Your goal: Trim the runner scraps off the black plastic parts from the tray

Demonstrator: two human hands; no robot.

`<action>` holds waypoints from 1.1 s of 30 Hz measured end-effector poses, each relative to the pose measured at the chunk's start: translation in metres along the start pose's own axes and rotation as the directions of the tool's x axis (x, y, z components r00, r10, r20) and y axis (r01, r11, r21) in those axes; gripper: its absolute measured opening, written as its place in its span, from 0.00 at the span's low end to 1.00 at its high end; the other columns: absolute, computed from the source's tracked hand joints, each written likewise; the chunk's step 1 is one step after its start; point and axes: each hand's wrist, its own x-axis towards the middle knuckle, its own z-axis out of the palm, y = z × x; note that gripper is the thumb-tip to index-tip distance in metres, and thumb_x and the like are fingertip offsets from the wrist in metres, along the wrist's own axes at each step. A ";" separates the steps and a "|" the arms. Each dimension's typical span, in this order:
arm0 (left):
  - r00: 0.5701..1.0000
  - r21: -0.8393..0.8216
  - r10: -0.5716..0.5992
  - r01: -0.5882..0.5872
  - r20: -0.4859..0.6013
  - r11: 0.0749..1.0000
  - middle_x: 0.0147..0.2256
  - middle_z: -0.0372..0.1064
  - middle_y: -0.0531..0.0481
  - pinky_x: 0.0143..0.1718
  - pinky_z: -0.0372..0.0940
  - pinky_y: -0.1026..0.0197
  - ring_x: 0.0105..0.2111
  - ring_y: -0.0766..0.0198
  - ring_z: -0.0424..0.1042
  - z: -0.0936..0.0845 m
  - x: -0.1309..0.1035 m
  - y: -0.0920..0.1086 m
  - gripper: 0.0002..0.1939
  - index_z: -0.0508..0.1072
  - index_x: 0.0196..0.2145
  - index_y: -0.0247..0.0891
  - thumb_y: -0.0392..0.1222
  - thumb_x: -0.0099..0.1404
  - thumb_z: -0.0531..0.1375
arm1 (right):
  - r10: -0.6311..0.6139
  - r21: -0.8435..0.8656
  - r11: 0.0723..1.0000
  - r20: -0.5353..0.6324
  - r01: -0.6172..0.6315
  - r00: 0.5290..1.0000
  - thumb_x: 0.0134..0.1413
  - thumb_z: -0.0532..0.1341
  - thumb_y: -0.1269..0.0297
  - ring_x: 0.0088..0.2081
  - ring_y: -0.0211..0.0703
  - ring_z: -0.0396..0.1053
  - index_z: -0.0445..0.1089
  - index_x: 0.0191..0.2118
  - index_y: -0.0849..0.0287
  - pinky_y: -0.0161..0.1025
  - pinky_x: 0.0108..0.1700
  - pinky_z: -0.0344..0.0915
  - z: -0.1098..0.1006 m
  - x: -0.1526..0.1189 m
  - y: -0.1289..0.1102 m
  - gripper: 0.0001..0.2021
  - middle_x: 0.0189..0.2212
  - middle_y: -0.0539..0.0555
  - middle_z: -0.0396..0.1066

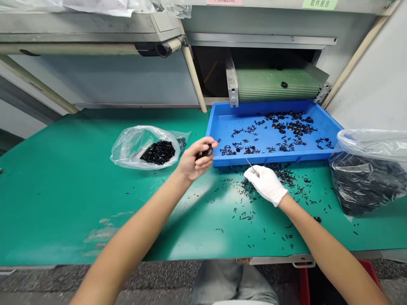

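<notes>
My left hand point(196, 160), bare, is closed around small round black parts point(205, 151) just left of the blue tray. How many it holds is hidden by the fingers. A white glove covers my right hand point(264, 182), which grips a thin metal pointed tool point(252, 167), perhaps tweezers, its tip up toward the tray's front wall. Under and around the glove lie many small black slivers point(246, 216) on the green mat. Inside the blue tray point(254, 160) are scattered black branching pieces and round black parts point(295, 127).
An opened clear bag point(127, 159) of small black parts lies left on the green mat point(63, 190). A full bag of black pieces point(365, 182) stands at the right. Behind the tray, a green conveyor belt point(263, 82) carries a black part point(284, 84). A red bin point(304, 284) sits below the table.
</notes>
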 end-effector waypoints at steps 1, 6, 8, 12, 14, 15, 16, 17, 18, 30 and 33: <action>1.000 0.100 0.024 -0.025 0.016 0.995 0.26 0.63 0.56 0.09 0.38 0.74 0.10 0.83 0.44 0.002 0.013 0.009 0.04 0.66 0.28 0.35 0.34 0.51 0.57 | -0.004 0.003 1.000 -0.006 0.004 1.000 0.55 0.53 0.56 0.23 0.37 0.55 0.61 0.25 0.57 0.35 0.28 0.53 0.000 0.000 0.000 0.13 0.19 0.46 0.58; 0.994 0.804 -0.077 -0.020 0.082 0.595 0.18 0.57 0.56 0.15 0.48 0.68 0.14 0.74 0.54 0.004 0.080 0.023 0.11 0.71 0.29 0.34 0.46 0.58 0.60 | -0.015 0.009 1.000 -0.018 0.015 1.000 0.57 0.52 0.55 0.23 0.36 0.52 0.54 0.22 0.56 0.35 0.28 0.50 0.001 0.002 0.000 0.16 0.18 0.45 0.54; 0.964 0.958 -0.193 -0.131 0.183 0.255 0.19 0.63 0.52 0.19 0.52 0.66 0.18 0.70 0.59 0.002 0.096 0.018 0.11 0.74 0.28 0.35 0.48 0.55 0.63 | -0.009 0.021 1.000 -0.011 0.009 1.000 0.57 0.52 0.55 0.23 0.36 0.51 0.53 0.22 0.56 0.35 0.27 0.49 0.002 0.002 -0.001 0.16 0.18 0.44 0.53; 0.851 0.952 -0.445 -0.307 0.279 0.010 0.28 0.72 0.49 0.25 0.52 0.64 0.24 0.65 0.64 0.002 0.104 0.002 0.10 0.78 0.32 0.41 0.45 0.51 0.64 | 0.002 0.036 0.999 -0.007 -0.001 1.000 0.57 0.52 0.55 0.22 0.36 0.50 0.51 0.22 0.55 0.35 0.27 0.48 0.001 0.002 -0.003 0.17 0.18 0.44 0.50; 0.822 0.952 -0.492 -0.301 0.287 0.053 0.29 0.73 0.49 0.25 0.52 0.64 0.24 0.65 0.63 0.003 0.102 -0.004 0.09 0.78 0.32 0.42 0.44 0.53 0.61 | 0.008 0.040 0.999 -0.007 -0.007 1.000 0.57 0.52 0.54 0.22 0.36 0.50 0.50 0.22 0.55 0.35 0.26 0.49 0.000 0.002 -0.004 0.17 0.18 0.44 0.49; 0.812 0.950 -0.500 -0.300 0.301 0.086 0.29 0.73 0.49 0.25 0.52 0.64 0.23 0.65 0.62 0.002 0.102 -0.007 0.08 0.78 0.31 0.42 0.43 0.53 0.60 | 0.013 0.043 0.999 -0.005 -0.013 1.000 0.57 0.52 0.54 0.21 0.36 0.51 0.50 0.22 0.55 0.35 0.26 0.49 0.000 0.002 -0.004 0.17 0.18 0.44 0.49; 0.804 0.946 -0.501 -0.303 0.319 0.116 0.29 0.73 0.50 0.26 0.52 0.64 0.23 0.65 0.62 0.001 0.101 -0.009 0.08 0.78 0.29 0.41 0.43 0.53 0.60 | 0.019 0.047 0.999 -0.002 -0.019 1.000 0.57 0.52 0.54 0.21 0.36 0.51 0.50 0.22 0.55 0.34 0.26 0.50 -0.001 0.001 -0.004 0.17 0.18 0.44 0.49; 0.801 0.942 -0.497 -0.307 0.334 0.138 0.28 0.73 0.50 0.26 0.53 0.64 0.24 0.65 0.62 -0.001 0.102 -0.011 0.07 0.77 0.28 0.41 0.42 0.53 0.60 | 0.023 0.054 0.998 0.003 -0.023 1.000 0.57 0.52 0.54 0.20 0.35 0.52 0.51 0.22 0.55 0.34 0.25 0.51 -0.001 0.001 -0.004 0.17 0.17 0.44 0.50; 0.806 0.939 -0.483 -0.309 0.343 0.151 0.28 0.73 0.50 0.27 0.53 0.64 0.24 0.65 0.62 -0.003 0.102 -0.013 0.06 0.77 0.27 0.40 0.41 0.53 0.60 | 0.024 0.062 0.998 0.006 -0.025 1.000 0.57 0.52 0.54 0.20 0.35 0.53 0.51 0.22 0.55 0.34 0.25 0.51 -0.001 0.001 -0.003 0.17 0.17 0.44 0.51; 0.978 0.741 -0.186 0.055 0.095 0.669 0.19 0.59 0.56 0.16 0.50 0.67 0.14 0.71 0.58 0.002 0.089 0.005 0.11 0.64 0.29 0.39 0.48 0.60 0.60 | 0.065 0.262 0.964 -0.048 -0.050 0.997 0.57 0.54 0.52 0.17 0.34 0.56 0.56 0.24 0.55 0.34 0.22 0.57 -0.003 0.000 -0.006 0.15 0.18 0.44 0.54; 0.976 0.908 -0.218 0.072 0.022 0.413 0.15 0.58 0.55 0.17 0.50 0.65 0.13 0.69 0.57 0.000 0.091 0.004 0.12 0.68 0.27 0.38 0.49 0.58 0.62 | 0.070 0.329 0.944 -0.097 -0.034 0.993 0.57 0.54 0.52 0.17 0.32 0.55 0.59 0.26 0.56 0.33 0.20 0.55 -0.004 -0.001 -0.006 0.15 0.21 0.44 0.56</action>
